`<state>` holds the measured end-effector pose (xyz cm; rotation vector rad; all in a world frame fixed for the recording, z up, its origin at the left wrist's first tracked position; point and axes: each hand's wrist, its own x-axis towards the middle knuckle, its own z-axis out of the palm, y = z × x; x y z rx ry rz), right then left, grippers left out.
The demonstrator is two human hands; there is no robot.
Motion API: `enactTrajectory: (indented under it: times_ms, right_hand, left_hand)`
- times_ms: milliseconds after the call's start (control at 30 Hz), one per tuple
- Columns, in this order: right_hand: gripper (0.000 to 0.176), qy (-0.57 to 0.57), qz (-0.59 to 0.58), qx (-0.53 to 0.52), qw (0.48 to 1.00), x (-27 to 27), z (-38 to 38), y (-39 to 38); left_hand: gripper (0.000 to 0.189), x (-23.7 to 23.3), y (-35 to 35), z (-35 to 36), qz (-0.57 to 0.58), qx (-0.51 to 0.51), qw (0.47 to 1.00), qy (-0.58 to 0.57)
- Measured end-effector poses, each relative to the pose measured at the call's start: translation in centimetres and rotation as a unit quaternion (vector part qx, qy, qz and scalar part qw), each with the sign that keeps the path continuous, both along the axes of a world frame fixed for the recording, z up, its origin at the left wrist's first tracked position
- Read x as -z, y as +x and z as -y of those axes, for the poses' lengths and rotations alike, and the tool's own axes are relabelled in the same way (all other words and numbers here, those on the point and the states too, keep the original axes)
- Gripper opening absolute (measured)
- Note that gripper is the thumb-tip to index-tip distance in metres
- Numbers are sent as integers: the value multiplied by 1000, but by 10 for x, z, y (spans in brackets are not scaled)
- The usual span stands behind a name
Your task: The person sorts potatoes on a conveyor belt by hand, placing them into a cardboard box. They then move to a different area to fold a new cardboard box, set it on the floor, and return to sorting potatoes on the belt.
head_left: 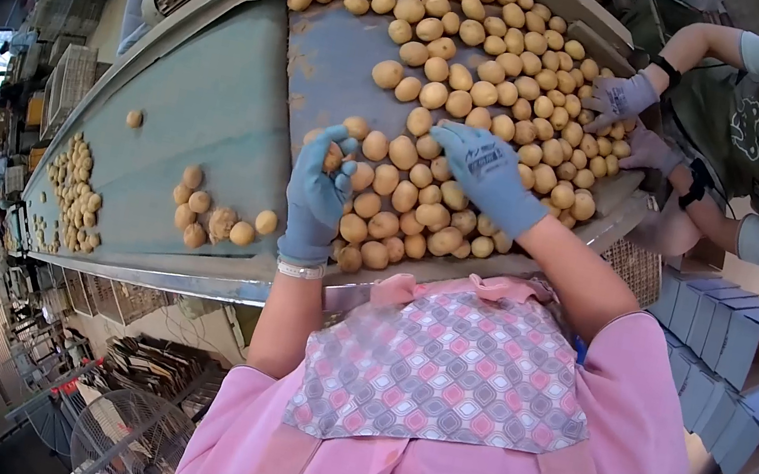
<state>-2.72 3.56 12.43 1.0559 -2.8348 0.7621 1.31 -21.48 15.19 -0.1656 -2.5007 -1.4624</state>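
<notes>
My left hand (317,201), in a blue-grey glove, is raised over the left edge of the spread of round yellow-brown fruits or potatoes. Its fingers curl round one brownish piece (332,159). To its right, my right hand (488,170), in a matching glove with dark print, reaches palm down over the pile, fingertips beside a round piece (419,121). Whether those fingertips grip anything is hidden. Many more pieces (433,95) lie on the grey surface (330,56) around both hands.
A co-worker's two gloved hands (624,99) rest on the pile at the right. A green belt (193,82) on the left carries loose pieces and a farther heap (76,184). Grey-blue boxes (729,329) stand at the right, a fan (125,441) at the lower left.
</notes>
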Motion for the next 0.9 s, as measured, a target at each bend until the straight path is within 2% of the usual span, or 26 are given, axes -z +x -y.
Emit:
enactTrajectory:
  times_ms: [67,100,200,233,300,367,433,467,533,567,633,667,700,767,800,867,900]
  right_hand:
    - [40,72,-65,46,994,22,-1,-19]
    - [40,107,-98,69,987,32,0,-27]
    - [44,140,-85,14,986,43,11,-43]
    - [45,209,24,28,977,24,21,-50]
    - [44,146,98,-31,984,-12,15,-84]
    - [44,84,173,-87,977,-41,4,-132]
    - [37,-12,30,-5,999,-44,-1,-185]
    - [32,-77,-158,102,979,-45,3,-208]
    - [24,-57,-226,118,965,-73,0,-210]
    - [21,-48,-262,127,956,-84,-1,-210]
    - [18,39,-34,17,999,-60,-6,-163]
    - [15,149,-33,-10,988,-54,-7,-129]
    - [13,257,-33,-38,965,-44,-8,-97]
    - [33,158,99,18,982,6,-14,-48]
    - [61,250,98,23,963,-13,-7,-28]
    - [76,213,24,31,976,-5,-4,-9]
    - [74,216,46,32,975,-2,-4,-9]
  left_hand:
    - [44,-8,-3,7,5,-44,998,-32]
    - [40,-7,-2,7,-16,-53,998,-24]
    - [33,-18,0,6,54,-78,995,42]
    - [37,-20,1,7,48,-81,995,29]
    - [48,-23,2,9,35,-85,996,5]
    - [49,-20,1,17,45,-85,994,48]
    - [42,-19,3,18,53,-86,992,74]
    - [39,-19,4,19,57,-86,991,88]
    - [30,-15,4,21,11,-85,995,45]
    - [30,-20,2,22,56,-93,985,131]
    - [31,-28,3,26,133,-69,933,327]
    - [33,-27,4,28,166,-49,885,431]
    - [36,-16,4,41,178,6,814,552]
    - [39,-4,7,46,170,8,784,597]
    - [40,-1,6,39,154,-44,835,527]
    - [43,0,8,31,99,-77,931,342]
    - [46,-3,8,27,55,-59,970,228]
